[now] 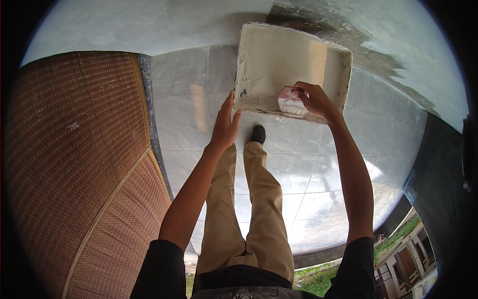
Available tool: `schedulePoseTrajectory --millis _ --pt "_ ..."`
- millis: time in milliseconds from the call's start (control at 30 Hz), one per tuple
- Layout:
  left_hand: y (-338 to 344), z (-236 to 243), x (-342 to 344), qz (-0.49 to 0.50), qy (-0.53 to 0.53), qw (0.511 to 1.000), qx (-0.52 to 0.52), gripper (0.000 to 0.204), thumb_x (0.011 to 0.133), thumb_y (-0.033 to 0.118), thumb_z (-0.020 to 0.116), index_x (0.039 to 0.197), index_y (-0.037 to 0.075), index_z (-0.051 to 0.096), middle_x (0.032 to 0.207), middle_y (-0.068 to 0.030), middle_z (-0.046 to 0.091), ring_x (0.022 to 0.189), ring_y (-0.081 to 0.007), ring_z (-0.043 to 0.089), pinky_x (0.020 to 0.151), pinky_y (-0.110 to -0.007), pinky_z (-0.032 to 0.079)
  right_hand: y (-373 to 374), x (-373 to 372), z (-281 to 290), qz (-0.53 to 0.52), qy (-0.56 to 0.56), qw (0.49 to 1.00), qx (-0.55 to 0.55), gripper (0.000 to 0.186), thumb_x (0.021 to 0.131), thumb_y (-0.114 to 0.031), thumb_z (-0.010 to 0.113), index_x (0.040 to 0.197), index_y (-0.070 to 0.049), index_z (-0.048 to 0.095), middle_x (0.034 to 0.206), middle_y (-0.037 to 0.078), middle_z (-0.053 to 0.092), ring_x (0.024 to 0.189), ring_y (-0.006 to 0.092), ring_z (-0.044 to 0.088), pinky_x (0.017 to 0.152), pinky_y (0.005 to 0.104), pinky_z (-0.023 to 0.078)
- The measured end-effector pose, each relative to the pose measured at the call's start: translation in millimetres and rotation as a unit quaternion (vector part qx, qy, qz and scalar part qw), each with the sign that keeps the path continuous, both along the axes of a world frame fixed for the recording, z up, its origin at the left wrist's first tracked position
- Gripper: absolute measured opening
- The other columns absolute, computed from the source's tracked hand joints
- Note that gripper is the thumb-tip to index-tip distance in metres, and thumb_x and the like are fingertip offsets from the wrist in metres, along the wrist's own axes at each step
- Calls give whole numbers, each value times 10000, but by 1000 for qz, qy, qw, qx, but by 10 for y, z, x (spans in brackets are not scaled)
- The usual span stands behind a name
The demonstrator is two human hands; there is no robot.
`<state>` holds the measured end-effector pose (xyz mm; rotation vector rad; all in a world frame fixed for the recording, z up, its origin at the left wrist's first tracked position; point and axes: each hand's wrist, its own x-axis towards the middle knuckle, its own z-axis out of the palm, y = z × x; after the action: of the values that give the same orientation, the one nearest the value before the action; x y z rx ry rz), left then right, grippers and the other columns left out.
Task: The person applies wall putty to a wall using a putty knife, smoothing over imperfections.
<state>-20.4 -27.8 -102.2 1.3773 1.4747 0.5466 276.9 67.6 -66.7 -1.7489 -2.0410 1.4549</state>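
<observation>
A wide, shallow tray (347, 79) with pale, crusted walls spans the upper middle of the view, holding a layer of creamy off-white liquid. My left hand (226, 124) grips its near left corner, fingers straight along the outer side and thumb at the front wall. Inside the tray, by the near wall, my right hand (317, 101) is closed on a wide paintbrush-like block (292, 102), pink on top and coated white below. Its lower edge dips at the liquid; whether it has bristles I cannot tell. What bears the tray's weight is hidden.
Grey floor tiles (289, 162) lie under my feet. A brown woven mat panel (79, 129) stands on the left. Ahead is a pale wall (149, 25) with a dark damp patch (318, 25) behind the tray. Grass (313, 283) shows at the lower right.
</observation>
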Motion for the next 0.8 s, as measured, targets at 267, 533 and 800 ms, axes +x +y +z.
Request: schedulePoseTrajectory --millis 267,533,800 --pt "60 306 -39 2 85 992 96 588 1019 221 493 1533 19 291 1526 -212 394 1414 -357 375 1171 -440 296 61 552 245 -129 28 979 -155 312 951 -236 614 1155 -7 670 1019 135 700 954 224 652 861 374 500" --pt "757 1599 111 32 25 979 202 560 1024 227 465 1518 10 315 1515 -216 405 1407 -368 381 1172 -444 288 -5 473 1684 -276 431 840 -178 365 1030 -228 570 1299 18 552 1126 54 655 993 113 634 862 276 515" --pt "1450 3250 -132 66 3 935 348 564 1026 230 458 1523 8 310 1541 -205 377 1439 -344 349 1188 -438 270 304 158 3594 -254 550 793 -66 363 1016 -106 551 1356 4 484 1169 60 641 1043 141 633 915 324 509"
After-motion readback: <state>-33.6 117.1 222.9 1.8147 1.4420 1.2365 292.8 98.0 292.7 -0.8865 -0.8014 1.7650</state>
